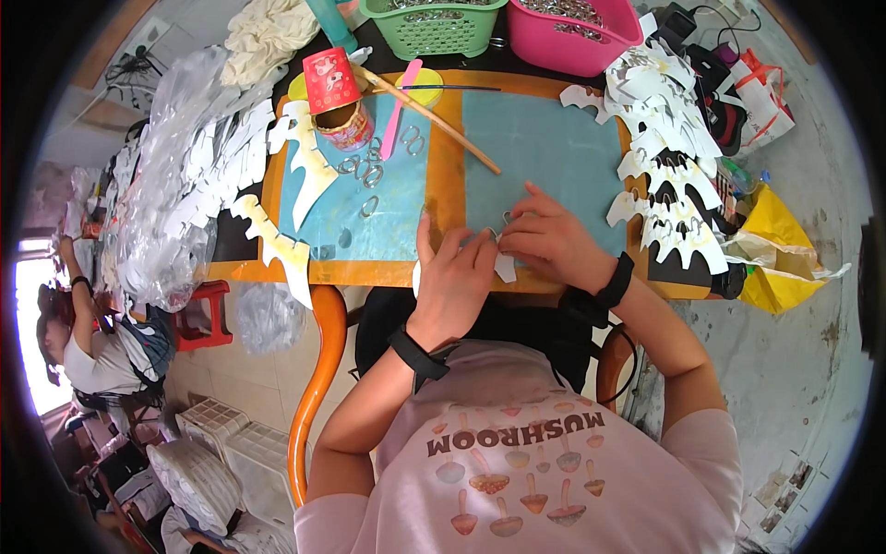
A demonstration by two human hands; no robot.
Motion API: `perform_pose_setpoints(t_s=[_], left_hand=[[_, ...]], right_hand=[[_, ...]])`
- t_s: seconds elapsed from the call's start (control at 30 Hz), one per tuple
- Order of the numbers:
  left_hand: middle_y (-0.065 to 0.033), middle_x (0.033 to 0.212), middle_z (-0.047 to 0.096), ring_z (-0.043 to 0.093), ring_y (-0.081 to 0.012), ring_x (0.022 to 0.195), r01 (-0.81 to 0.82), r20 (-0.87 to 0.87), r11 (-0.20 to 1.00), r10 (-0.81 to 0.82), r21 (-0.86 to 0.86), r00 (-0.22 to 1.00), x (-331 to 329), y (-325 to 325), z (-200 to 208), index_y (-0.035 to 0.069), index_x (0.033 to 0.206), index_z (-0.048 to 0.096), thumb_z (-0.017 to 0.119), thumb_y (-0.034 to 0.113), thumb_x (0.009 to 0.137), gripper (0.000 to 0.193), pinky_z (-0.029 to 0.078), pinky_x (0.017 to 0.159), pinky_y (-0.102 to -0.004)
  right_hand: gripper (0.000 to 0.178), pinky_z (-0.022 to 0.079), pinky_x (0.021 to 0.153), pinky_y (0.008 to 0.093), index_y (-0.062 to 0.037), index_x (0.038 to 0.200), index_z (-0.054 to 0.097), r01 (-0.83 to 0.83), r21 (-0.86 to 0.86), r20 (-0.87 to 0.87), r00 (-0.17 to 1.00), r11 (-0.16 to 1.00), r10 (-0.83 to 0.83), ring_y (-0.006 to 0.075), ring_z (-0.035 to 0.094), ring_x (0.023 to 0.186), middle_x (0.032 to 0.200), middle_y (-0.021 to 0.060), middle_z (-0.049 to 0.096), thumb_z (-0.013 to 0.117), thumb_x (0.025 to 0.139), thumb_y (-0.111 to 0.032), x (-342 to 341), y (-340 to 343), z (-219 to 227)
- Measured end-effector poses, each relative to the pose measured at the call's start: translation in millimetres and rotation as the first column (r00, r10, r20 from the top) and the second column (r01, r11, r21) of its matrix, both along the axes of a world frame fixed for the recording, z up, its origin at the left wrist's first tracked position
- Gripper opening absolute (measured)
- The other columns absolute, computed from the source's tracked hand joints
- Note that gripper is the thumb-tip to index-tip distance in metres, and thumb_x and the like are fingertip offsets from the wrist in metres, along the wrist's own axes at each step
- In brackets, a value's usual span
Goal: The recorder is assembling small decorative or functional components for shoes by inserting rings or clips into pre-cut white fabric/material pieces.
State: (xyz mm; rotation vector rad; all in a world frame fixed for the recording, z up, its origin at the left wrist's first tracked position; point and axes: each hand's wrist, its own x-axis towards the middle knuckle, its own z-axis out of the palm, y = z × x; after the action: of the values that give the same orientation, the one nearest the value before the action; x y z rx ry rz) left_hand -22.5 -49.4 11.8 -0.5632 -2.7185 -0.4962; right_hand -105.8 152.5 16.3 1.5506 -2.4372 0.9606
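At the near edge of the table, my left hand (454,284) and my right hand (559,242) meet over a white cut-out piece (505,268). Most of that piece is hidden under my fingers. The left hand presses its fingers together on the piece, its thumb side toward the right hand. My right fingertips pinch close by, where a small bit of metal ring (506,218) shows. Several loose metal rings (369,174) lie left of my hands on the blue mat (544,120). Spiky white pieces with yellowish faces (315,174) lie at the mat's left side.
A pink basket (591,57) and a green basket (434,37), filled with metal rings, stand at the back. A wooden stick (443,125), a pink spatula (399,111) and a red-wrapped can (332,81) sit nearer. White cut-outs (678,198) pile up at right. Another person (92,355) works at far left.
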Motion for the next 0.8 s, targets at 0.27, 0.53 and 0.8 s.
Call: perform_pose_setpoints(t_s=[0.27,0.53,0.8], left_hand=[[-0.0063,0.116,0.068,0.060,-0.0223,0.109,0.125,-0.082,0.989,-0.132,-0.083,0.988,0.1,-12.8,-2.9,0.007,0.100,0.066,0.063,0.009,0.083,0.018,0.024,0.117,-0.0643],[-0.0063,0.133,0.062,0.057,-0.0241,0.117,0.201,-0.022,0.948,-0.213,-0.248,0.977,7.7,-23.0,1.5,0.006,0.109,0.067,0.062,0.012,0.084,0.026,0.024,0.116,-0.0633],[-0.0061,0.143,0.057,0.049,-0.0266,0.129,0.236,0.124,0.960,-0.218,-0.153,0.968,8.8,-30.2,10.5,0.005,0.123,0.064,0.062,0.012,0.084,0.040,0.014,0.119,-0.0640]], right_hand=[[0.019,0.040,0.116,0.0496,-0.0108,0.095,0.065,0.057,0.054,-0.138,0.989,0.997,-0.049,0.0219,0.060,0.105,0.094,0.0007,0.063,0.068,0.077,-0.006,4.6,-2.4,-4.5],[0.022,0.038,0.117,0.0488,-0.0105,0.100,0.065,0.008,0.139,-0.240,0.970,0.990,0.026,0.0199,0.059,0.109,0.102,-0.0001,0.065,0.066,0.079,-0.010,9.1,4.5,4.0],[0.033,0.038,0.116,0.0520,-0.0161,0.110,0.069,-0.022,0.229,-0.217,0.973,0.973,0.073,0.0221,0.057,0.114,0.114,-0.0001,0.064,0.066,0.078,-0.009,14.2,12.4,10.9]])
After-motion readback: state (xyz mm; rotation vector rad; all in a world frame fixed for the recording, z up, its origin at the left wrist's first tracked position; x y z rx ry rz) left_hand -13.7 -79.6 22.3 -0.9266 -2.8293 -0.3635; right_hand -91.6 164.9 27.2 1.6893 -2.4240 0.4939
